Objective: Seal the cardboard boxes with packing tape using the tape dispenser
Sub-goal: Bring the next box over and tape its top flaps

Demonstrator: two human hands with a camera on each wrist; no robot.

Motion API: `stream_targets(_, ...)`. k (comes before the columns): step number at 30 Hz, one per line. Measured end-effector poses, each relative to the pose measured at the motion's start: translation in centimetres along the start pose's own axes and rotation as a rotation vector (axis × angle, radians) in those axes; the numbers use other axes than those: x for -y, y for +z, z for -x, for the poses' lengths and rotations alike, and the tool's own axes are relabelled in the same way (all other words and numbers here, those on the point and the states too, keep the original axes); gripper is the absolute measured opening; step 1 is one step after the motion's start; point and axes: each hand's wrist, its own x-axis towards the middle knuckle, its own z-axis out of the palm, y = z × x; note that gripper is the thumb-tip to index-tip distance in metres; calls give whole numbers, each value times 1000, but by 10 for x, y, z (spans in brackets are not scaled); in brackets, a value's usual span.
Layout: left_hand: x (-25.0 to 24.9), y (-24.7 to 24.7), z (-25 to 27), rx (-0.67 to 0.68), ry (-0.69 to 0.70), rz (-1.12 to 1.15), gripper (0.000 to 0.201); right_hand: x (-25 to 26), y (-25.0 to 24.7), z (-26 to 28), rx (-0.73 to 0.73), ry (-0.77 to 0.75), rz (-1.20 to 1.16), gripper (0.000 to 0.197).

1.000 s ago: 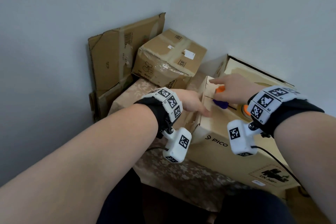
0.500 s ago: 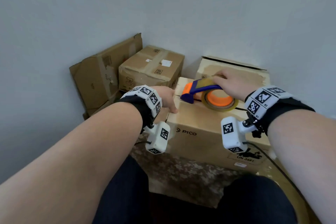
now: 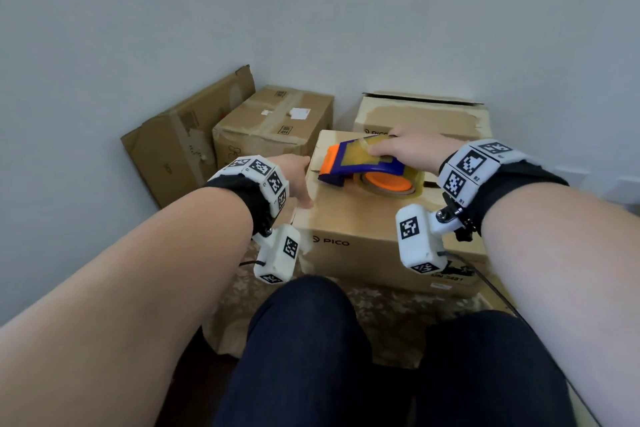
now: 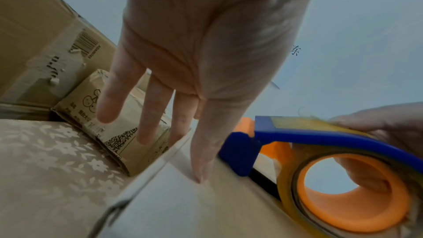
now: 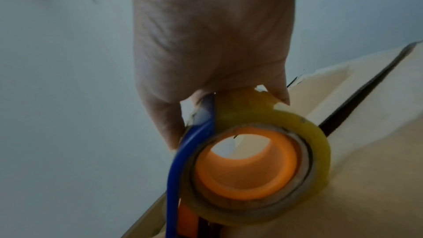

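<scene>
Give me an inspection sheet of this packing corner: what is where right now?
Surface: floral patterned cloth under the boxes.
Job's things: front box, top seam still an open dark slit; tape dispenser, blue and orange, at the seam's left end.
Clutter: taped box behind, flattened cardboard leaning on the wall, another box at the back.
Hands: left hand steadies the front box's left edge, fingers straight; right hand grips the dispenser.
Cables: thin black cable from the right wrist camera.
Surroundings: plain pale wall.
</scene>
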Motion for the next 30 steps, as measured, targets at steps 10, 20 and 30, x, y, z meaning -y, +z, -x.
stream_targets(10,2,-24,0,41,39,-114,78,-5,-3,17,101,38,-3,39)
stream_targets(20,-59,-52,-18,-120,197,38,50,-8,-3,27,225,71,-155,49)
stream_targets(30,-62,-43,-31,12,143,125,58,-13,2,31,277,66,-284,44)
